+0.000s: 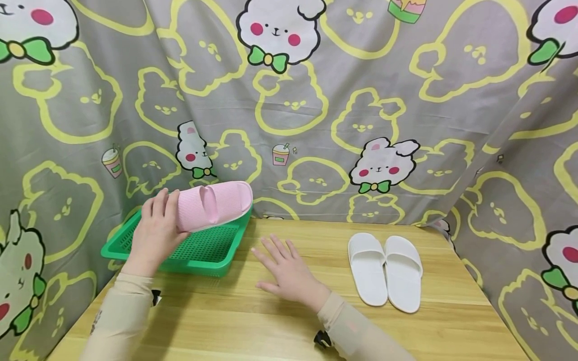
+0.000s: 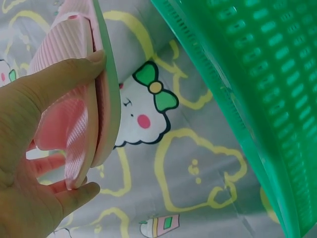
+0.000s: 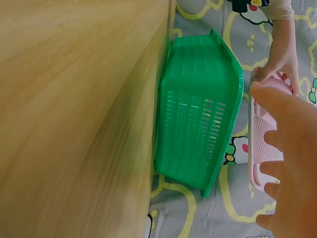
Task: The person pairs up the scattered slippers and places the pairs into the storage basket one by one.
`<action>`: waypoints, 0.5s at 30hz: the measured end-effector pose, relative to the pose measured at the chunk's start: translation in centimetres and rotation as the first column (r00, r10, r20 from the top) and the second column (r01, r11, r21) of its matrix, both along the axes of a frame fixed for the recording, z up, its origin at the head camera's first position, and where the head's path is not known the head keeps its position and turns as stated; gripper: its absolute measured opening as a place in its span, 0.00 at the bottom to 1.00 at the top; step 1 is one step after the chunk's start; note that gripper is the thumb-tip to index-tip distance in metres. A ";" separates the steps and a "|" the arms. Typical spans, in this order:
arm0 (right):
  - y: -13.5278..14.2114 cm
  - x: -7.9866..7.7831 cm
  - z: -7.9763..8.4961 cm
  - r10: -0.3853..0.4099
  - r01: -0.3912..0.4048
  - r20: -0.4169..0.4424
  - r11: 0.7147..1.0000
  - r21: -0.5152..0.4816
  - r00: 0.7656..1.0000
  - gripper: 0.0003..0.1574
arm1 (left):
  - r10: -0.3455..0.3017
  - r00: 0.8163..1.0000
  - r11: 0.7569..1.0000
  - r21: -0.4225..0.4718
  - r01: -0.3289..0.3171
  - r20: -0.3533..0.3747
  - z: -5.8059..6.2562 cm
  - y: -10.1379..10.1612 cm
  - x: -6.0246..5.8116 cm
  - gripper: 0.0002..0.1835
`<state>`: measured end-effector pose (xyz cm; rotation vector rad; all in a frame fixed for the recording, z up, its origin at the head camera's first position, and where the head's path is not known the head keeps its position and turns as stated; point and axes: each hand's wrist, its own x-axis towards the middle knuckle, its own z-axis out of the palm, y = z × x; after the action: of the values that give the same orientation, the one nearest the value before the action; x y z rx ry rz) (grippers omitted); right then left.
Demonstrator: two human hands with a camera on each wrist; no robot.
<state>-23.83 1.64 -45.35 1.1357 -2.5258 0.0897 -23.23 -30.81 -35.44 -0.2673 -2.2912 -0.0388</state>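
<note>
My left hand [image 1: 155, 230] grips pink slippers [image 1: 214, 205] above a green plastic basket [image 1: 203, 265]. In the left wrist view, the slippers [image 2: 74, 94] look like two layered against each other, with the thumb across their edges and other fingers beneath. The basket [image 2: 237, 114] is apart from them there. My right hand [image 1: 289, 273], fingers spread, is over the table to the right of the basket and holds nothing. Seen from the right wrist, the slippers [image 3: 265, 134] are beyond the basket's rim, partly hidden behind the right hand [image 3: 292, 163].
A pair of white slippers [image 1: 384, 273] lies side by side on the wooden table [image 1: 253, 321], toward the right. A grey curtain [image 1: 307, 120] with cartoon animals hangs behind and along both sides. The basket stands at the table's back left.
</note>
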 end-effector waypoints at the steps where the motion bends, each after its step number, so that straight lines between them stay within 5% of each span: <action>1: -0.1 0.0 0.0 0.007 -0.007 0.002 1.000 0.004 1.000 0.49 | -0.002 1.000 1.000 0.000 0.002 -0.002 0.0 -0.1 0.0 0.58; 15: -1.5 -0.1 0.2 0.126 -0.127 0.055 0.992 0.011 0.991 0.49 | -0.008 1.000 1.000 0.005 0.008 0.001 0.1 -2.2 0.4 0.60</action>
<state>-23.90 0.12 -45.15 1.3157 -2.5033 0.1368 -22.87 -32.99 -35.32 -0.2742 -2.2908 -0.0491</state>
